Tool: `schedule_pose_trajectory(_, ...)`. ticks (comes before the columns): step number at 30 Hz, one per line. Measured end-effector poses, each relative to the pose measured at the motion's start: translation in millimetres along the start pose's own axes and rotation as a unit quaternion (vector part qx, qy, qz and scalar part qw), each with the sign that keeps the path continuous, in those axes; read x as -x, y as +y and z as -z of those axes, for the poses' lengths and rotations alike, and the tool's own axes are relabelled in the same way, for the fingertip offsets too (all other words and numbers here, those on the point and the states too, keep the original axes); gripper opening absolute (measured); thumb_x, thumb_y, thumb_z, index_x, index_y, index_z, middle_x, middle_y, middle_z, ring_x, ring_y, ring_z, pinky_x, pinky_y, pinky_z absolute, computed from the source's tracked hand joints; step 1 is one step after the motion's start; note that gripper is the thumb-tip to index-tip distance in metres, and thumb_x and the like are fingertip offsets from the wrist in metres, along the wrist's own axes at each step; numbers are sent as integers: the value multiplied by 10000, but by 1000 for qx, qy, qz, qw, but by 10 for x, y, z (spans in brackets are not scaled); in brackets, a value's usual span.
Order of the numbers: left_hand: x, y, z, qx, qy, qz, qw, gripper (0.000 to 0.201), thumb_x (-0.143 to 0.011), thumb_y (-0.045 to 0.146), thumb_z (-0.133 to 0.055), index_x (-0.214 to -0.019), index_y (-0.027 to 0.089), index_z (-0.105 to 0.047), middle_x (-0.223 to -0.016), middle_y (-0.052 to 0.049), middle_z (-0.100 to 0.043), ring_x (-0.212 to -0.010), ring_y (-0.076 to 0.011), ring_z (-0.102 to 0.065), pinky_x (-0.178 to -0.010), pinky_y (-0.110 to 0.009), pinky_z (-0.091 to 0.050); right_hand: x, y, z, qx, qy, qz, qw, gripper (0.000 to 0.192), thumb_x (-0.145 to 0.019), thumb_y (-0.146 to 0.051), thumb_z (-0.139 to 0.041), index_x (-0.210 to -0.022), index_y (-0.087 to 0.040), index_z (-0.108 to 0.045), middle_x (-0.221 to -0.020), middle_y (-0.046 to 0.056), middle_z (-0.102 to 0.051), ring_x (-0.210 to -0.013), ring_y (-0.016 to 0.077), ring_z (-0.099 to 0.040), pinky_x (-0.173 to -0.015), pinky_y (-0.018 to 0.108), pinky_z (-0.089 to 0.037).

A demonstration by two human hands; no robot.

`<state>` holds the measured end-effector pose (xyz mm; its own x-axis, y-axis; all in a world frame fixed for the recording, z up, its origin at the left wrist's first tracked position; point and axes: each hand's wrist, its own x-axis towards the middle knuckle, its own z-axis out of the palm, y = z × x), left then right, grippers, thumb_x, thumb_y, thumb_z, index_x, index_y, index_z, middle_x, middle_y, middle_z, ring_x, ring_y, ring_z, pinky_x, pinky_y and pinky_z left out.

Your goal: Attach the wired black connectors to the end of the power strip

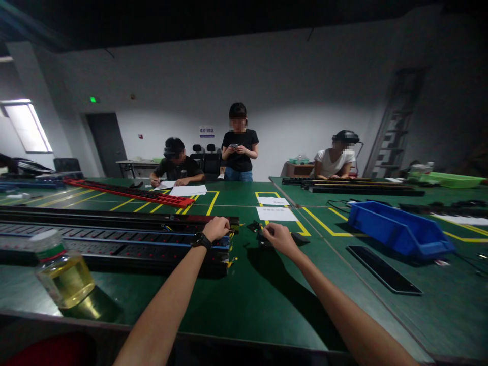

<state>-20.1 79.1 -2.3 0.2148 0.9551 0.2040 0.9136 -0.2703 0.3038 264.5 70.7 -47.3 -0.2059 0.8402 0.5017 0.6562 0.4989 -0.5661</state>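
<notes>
In the head view, the person's two hands reach forward over a green desk (229, 320) marked with yellow lines. The left hand (216, 230), with a black watch (201, 240) at its wrist, is at the right-hand ends of the long black rails (163, 262), its fingers curled; whether it grips anything there cannot be told. These rails lie side by side across the left part of the desk, with blue strips along them and yellow pieces (232, 262) at their ends. The right hand (280, 239) is just beyond those ends, thumb and fingers drawn together at some small dark parts (266, 243) on the desk; whether it holds one or only touches it is too small to tell.

At the near left, a bottle (64, 279) of yellow liquid stands in front of the rails. A red rail (131, 191) lies behind them. Beyond the right hand are two paper sheets (276, 214), and to its right a phone-like black slab (383, 269) lies near a blue bin (381, 235).

Across the desk, one person (190, 168) leans over papers (188, 190), another (239, 147) stands with a small device, and a third (333, 161) bends over dark bars (362, 191).
</notes>
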Motion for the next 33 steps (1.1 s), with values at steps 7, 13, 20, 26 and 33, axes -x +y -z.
schedule_pose_trajectory(7,201,69,72,13,70,-1,997,116,-832,198,-634,-879,205,-740,-900,-85,-774,-873,-231,-715,-805,-301,-512,63,-145,0,13,-45,6,999,190,-908,-246,-565,-808,-190,-716,-775,61,-747,-670,177,-645,-609,261,-381)
schedule_pose_trajectory(13,345,146,-5,89,108,-17,990,107,-871,263,-611,-882,204,-700,-854,-47,-759,-791,-179,-692,-754,-268,-500,191,-323,-91,107,-105,45,988,157,-896,-187,-595,-817,-190,-731,-777,58,-729,-703,169,-627,-629,261,-362)
schedule_pose_trajectory(20,464,98,-10,160,105,-62,980,102,-856,275,-629,-878,190,-682,-859,-27,-749,-748,-154,-662,-702,-255,-493,297,-460,-164,183,-144,87,969,130,-855,-171,-645,-787,-213,-748,-839,70,-746,-854,228,-614,-724,298,-384)
schedule_pose_trajectory(26,521,67,-53,171,102,-42,979,99,-870,278,-635,-910,196,-673,-884,-27,-753,-800,-166,-671,-715,-258,-492,315,-450,-179,231,-132,86,960,130,-871,-195,-644,-805,-205,-755,-864,106,-743,-892,256,-618,-790,334,-409)
schedule_pose_trajectory(33,584,127,-25,135,98,-44,985,118,-882,288,-624,-887,205,-708,-877,-24,-768,-797,-169,-678,-723,-261,-477,298,-370,-189,266,-122,76,953,154,-895,-199,-617,-801,-198,-739,-878,116,-747,-920,277,-631,-814,356,-411)
